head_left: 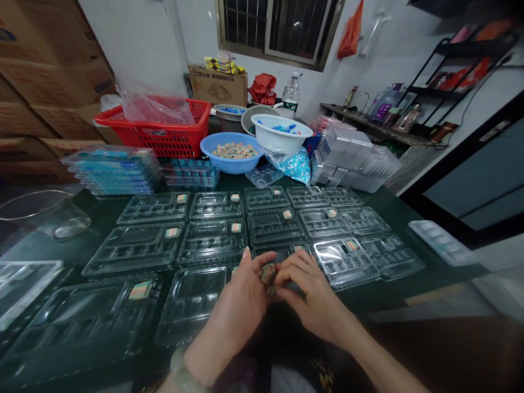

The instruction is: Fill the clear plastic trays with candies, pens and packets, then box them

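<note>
My left hand (235,308) and right hand (311,292) are together, their fingers closed from both sides on a small striped piece (268,274). It is pinched between my fingertips, in the gap between my hands, and my fingers partly hide it. It sits just above the near edge of a clear plastic tray (190,295), which lies beneath my left hand. More of these trays spread out in rows across the dark green table (434,284). Many hold one striped piece in a compartment, like the tray to the right of my right hand (344,262). A pale bangle (180,371) circles my left wrist.

Farther ahead, a blue bowl (216,143) holds a heap of similar pieces, with a white bowl (280,131) holding blue items just behind it. A red basket (180,136) stands to their left, beside stacked blue-tinted trays (117,172).
</note>
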A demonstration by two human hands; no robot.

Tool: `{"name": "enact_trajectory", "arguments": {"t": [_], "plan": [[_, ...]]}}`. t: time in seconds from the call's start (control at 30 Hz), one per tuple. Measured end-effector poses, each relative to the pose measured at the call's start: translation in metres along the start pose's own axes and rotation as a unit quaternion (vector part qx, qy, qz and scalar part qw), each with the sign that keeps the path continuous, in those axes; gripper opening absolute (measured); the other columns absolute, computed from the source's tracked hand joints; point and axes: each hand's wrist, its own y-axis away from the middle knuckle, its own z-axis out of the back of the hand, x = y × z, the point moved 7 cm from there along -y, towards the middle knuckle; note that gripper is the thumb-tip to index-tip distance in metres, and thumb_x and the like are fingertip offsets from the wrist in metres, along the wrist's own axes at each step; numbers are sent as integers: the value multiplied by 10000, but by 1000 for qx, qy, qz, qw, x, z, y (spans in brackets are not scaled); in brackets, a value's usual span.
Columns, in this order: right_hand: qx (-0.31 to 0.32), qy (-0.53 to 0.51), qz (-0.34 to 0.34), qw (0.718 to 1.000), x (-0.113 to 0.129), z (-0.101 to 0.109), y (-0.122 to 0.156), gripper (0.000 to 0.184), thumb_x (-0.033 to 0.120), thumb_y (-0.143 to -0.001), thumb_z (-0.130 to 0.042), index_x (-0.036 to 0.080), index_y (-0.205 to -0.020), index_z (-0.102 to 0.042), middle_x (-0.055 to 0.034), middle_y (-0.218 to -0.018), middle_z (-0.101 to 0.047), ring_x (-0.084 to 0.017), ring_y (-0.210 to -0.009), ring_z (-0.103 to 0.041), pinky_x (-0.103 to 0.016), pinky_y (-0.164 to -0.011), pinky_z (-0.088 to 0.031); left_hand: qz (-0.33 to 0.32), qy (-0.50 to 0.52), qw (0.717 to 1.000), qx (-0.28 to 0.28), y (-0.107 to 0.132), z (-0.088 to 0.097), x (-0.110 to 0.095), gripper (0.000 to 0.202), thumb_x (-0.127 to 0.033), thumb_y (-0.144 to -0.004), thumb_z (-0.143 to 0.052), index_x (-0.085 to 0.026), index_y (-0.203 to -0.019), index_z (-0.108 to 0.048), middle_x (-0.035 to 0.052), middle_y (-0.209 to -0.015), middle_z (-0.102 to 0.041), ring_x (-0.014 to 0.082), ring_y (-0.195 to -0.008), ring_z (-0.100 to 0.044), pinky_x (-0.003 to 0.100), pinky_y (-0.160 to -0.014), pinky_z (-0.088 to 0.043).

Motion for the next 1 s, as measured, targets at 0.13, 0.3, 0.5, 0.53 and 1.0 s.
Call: {"name": "enact_trajectory", "arguments": {"t": [0.13,0.3,0.5,0.53,1.0], "plan": [[19,2,-23,1000,0,7,-2,159,30,-769,-532,182,-765,-484,17,-802,-517,-145,-831,-431,-349,-834,-291,2,-8,1000,3,0,0,1,468,-458,-872,-286,-96,-1083,-493,128,-914,-567,235,-824,-536,396,-715,-433],[39,26,-35,998,0,8,-5,155,41,-761,-549,179,-750,-479,15,-805,-510,-151,-836,-412,-321,-764,-304,-7,-44,999,29,1,-6,1,476,-469,-870,-277,-98,-1060,-508,138,-928,-576,248,-819,-548,433,-739,-421],[39,42,-42,997,0,5,-6,151,45,-766,-552,175,-740,-479,23,-800,-505,-143,-829,-403,-316,-770,-290,0,-56,998,26,1,-4,4,528,-509,-860,-264,-94,-1077,-509,136,-990,-558,236,-822,-536,418,-751,-405],[38,47,-42,997,1,5,-6,151,43,-769,-546,175,-739,-480,24,-799,-506,-142,-827,-401,-317,-771,-287,-1,-62,998,30,1,-4,4,541,-515,-860,-256,-92,-1089,-504,140,-1024,-549,234,-838,-529,409,-755,-402],[61,109,21,992,9,-2,-8,120,112,-797,-549,189,-888,-561,-5,-870,-556,-166,-852,-404,-343,-759,-294,2,-125,988,88,8,-15,4,559,-518,-863,-226,-135,-1126,-537,133,-1082,-551,238,-916,-517,383,-780,-389]]}}
